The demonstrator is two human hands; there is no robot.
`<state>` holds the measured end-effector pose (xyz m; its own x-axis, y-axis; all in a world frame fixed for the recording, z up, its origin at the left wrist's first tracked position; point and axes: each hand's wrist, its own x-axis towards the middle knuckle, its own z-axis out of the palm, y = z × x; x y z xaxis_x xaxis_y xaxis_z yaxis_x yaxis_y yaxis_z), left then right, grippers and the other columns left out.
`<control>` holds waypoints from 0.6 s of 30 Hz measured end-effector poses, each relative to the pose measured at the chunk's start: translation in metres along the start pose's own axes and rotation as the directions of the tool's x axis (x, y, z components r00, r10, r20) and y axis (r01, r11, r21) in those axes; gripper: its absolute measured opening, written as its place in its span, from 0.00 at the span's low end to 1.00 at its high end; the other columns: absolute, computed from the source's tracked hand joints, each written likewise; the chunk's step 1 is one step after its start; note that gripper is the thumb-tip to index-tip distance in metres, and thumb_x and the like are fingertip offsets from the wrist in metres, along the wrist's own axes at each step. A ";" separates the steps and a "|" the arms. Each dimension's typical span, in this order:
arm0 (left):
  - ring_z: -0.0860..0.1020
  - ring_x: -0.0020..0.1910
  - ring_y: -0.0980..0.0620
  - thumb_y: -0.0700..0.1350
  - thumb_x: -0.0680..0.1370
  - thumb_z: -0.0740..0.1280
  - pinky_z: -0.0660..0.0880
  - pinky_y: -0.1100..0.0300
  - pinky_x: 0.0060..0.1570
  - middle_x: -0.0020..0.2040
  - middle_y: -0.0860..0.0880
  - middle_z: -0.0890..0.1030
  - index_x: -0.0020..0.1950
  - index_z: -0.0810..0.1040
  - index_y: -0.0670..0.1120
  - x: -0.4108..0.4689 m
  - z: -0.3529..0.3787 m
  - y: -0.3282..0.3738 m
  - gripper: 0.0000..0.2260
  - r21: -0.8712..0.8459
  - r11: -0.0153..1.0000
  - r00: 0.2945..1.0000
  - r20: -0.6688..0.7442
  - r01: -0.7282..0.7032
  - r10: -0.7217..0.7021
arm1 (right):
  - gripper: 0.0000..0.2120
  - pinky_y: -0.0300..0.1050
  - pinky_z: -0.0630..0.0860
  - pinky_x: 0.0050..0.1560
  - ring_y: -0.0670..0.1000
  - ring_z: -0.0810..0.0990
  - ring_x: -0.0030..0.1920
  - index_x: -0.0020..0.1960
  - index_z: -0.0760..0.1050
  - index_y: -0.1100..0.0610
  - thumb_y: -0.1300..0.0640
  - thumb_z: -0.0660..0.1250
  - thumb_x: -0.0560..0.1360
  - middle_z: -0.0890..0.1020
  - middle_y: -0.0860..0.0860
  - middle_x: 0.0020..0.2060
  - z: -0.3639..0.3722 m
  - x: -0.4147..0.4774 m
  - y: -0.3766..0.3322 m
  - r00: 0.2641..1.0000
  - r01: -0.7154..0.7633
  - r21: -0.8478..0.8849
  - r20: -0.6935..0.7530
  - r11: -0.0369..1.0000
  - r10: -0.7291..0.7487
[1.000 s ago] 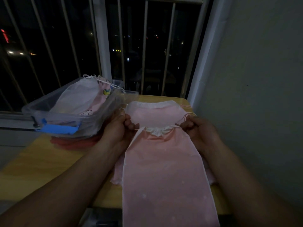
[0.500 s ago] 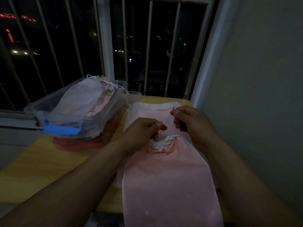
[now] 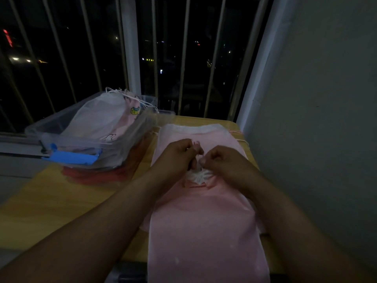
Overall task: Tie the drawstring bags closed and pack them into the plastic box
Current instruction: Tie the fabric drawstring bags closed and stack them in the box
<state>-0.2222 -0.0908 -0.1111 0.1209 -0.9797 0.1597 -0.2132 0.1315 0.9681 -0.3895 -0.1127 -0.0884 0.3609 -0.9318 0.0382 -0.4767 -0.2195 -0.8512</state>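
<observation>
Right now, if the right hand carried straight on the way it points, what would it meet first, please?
Most likely the left hand. The right hand points away and leftward over the pink bag, and the left hand's curled fingers lie just ahead, though depth is unclear.

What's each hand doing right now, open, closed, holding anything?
Left hand: closed, pinching the pink drawstring above the pink drawstring bag's gathered mouth.
Right hand: closed, apparently pinching the same drawstring.
</observation>
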 end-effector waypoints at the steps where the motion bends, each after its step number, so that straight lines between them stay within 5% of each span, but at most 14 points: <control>1: 0.69 0.25 0.57 0.44 0.85 0.63 0.66 0.65 0.28 0.28 0.48 0.75 0.50 0.81 0.38 0.000 -0.001 0.001 0.12 -0.041 0.999 1.000 -0.019 0.017 -0.018 | 0.06 0.39 0.75 0.44 0.48 0.84 0.45 0.46 0.83 0.54 0.51 0.73 0.77 0.87 0.48 0.42 0.000 -0.002 0.002 0.999 0.002 -0.001 0.045 1.000 -0.002; 7: 0.67 0.21 0.58 0.44 0.86 0.61 0.64 0.68 0.23 0.28 0.47 0.71 0.52 0.80 0.38 -0.003 0.004 0.006 0.12 -0.131 0.991 0.998 -0.050 0.020 -0.027 | 0.03 0.34 0.76 0.43 0.44 0.84 0.43 0.47 0.86 0.53 0.57 0.73 0.77 0.88 0.48 0.43 -0.002 -0.005 0.002 0.987 -0.016 0.081 0.158 0.997 0.003; 13: 0.68 0.23 0.57 0.47 0.88 0.57 0.64 0.67 0.24 0.31 0.45 0.74 0.53 0.81 0.40 -0.001 -0.002 -0.006 0.16 -0.155 0.987 0.979 -0.192 0.038 -0.067 | 0.05 0.45 0.81 0.49 0.53 0.85 0.46 0.49 0.83 0.62 0.61 0.70 0.79 0.87 0.59 0.49 0.003 -0.005 0.003 0.973 -0.195 0.553 0.214 0.810 0.088; 18: 0.69 0.26 0.54 0.50 0.87 0.56 0.64 0.61 0.26 0.30 0.50 0.77 0.53 0.80 0.44 0.011 -0.012 0.001 0.16 -0.277 0.958 0.972 -0.200 0.067 -0.126 | 0.05 0.36 0.77 0.45 0.45 0.85 0.40 0.46 0.84 0.63 0.61 0.71 0.78 0.88 0.54 0.41 0.004 0.000 0.006 0.987 -0.136 0.309 0.119 0.941 0.103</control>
<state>-0.2094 -0.0992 -0.1063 0.3385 -0.9382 0.0723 0.0727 0.1026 0.9921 -0.3890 -0.1124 -0.0960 0.4025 -0.9085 -0.1126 -0.2497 0.0094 -0.9683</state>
